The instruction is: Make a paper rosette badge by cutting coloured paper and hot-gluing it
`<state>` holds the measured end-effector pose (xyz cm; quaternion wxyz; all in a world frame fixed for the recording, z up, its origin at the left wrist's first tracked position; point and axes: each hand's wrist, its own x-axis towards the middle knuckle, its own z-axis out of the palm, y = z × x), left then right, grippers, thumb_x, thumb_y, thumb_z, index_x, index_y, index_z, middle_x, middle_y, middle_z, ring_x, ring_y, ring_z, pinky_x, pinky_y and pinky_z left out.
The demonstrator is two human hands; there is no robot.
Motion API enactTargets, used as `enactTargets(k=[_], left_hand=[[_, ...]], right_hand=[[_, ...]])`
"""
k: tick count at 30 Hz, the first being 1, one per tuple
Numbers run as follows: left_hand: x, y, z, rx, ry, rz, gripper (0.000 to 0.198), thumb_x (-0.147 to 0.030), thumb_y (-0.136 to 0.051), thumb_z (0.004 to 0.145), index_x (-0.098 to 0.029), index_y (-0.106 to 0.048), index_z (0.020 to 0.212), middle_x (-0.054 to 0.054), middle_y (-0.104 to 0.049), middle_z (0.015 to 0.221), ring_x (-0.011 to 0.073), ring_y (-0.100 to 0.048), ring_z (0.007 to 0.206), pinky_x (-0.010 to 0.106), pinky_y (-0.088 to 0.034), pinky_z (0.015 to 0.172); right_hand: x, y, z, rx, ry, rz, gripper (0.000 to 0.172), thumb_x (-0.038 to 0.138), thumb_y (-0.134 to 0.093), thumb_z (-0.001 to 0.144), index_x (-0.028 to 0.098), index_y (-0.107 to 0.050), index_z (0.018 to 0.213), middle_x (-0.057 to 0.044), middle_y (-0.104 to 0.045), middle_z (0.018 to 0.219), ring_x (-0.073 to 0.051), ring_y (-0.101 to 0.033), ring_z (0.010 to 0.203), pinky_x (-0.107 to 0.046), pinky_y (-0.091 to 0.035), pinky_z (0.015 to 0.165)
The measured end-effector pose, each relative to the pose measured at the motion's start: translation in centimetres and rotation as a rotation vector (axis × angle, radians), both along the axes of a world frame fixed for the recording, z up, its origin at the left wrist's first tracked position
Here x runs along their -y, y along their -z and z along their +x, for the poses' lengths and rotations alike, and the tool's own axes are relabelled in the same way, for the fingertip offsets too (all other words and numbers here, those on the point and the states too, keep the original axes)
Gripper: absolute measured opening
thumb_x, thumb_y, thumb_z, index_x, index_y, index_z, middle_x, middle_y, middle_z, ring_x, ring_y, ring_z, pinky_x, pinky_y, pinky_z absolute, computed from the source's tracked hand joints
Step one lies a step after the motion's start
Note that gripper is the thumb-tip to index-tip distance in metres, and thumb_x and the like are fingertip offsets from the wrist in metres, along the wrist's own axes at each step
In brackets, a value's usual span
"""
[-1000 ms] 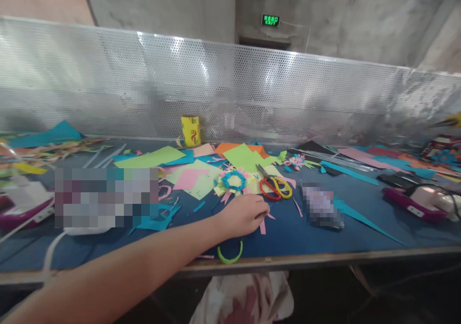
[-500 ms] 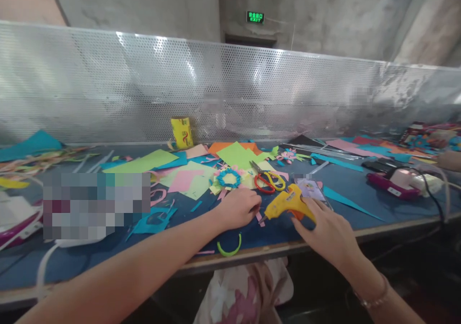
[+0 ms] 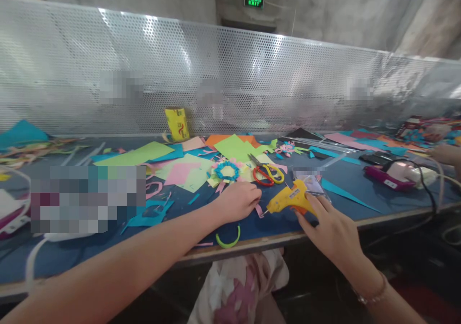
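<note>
My right hand (image 3: 329, 228) is wrapped round the handle of a yellow hot glue gun (image 3: 288, 197). The gun's nozzle points left and down, at or close to the end of a pink paper strip (image 3: 259, 210). My left hand (image 3: 238, 202) is closed, its fingertips pinching by the strip's upper end; the grip itself is partly hidden. Just beyond the left hand lies a paper wreath (image 3: 226, 171) with a blue ring and pink and yellow pieces. Scissors (image 3: 267, 174) with red and yellow handles rest between the wreath and the gun.
A curled green strip (image 3: 228, 238) lies near the table's front edge. Coloured paper sheets (image 3: 234, 147) spread behind the hands, with a yellow packet (image 3: 177, 123) against the perforated metal screen (image 3: 237, 83). A phone (image 3: 312, 184) lies behind the gun. Another person's hand (image 3: 446, 155) shows far right.
The view has tilted down a little, so the table sits higher in the picture. Both hands keep nearly the same pose, with the glue gun's nozzle still by the pink strip.
</note>
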<state>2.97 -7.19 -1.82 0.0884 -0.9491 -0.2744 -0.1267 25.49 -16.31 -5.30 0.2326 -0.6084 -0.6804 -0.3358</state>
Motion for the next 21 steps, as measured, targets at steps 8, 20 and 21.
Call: enactTargets(k=[8, 20, 21], left_hand=[[0.14, -0.11, -0.10, 0.010, -0.006, -0.029, 0.013, -0.020, -0.042, 0.083, -0.018, -0.052, 0.076, 0.001, -0.058, 0.077, 0.0136, -0.052, 0.072, 0.026, -0.033, 0.058], [0.08, -0.31, -0.35, 0.023, -0.007, -0.061, 0.012, -0.015, -0.044, 0.079, -0.020, -0.056, 0.077, 0.000, -0.059, 0.079, 0.0140, -0.053, 0.076, 0.025, -0.033, 0.058], [0.06, -0.28, -0.34, 0.022, -0.003, -0.064, 0.012, -0.015, -0.044, 0.079, -0.020, -0.056, 0.077, 0.000, -0.059, 0.079, 0.0139, -0.053, 0.076, 0.025, -0.033, 0.059]], right_hand=[[0.14, 0.03, 0.02, 0.020, -0.026, 0.004, 0.038, 0.044, -0.043, 0.082, 0.016, -0.054, 0.106, -0.004, -0.063, 0.090, -0.012, -0.056, 0.059, -0.023, -0.033, 0.047], [0.42, -0.44, 0.12, 0.053, -0.030, 0.050, 0.039, 0.044, -0.043, 0.083, 0.016, -0.055, 0.106, -0.004, -0.062, 0.086, -0.011, -0.053, 0.058, -0.023, -0.030, 0.048], [0.43, -0.47, 0.11, 0.056, -0.031, 0.055, 0.038, 0.044, -0.043, 0.082, 0.016, -0.055, 0.106, -0.004, -0.062, 0.086, -0.011, -0.053, 0.058, -0.023, -0.030, 0.048]])
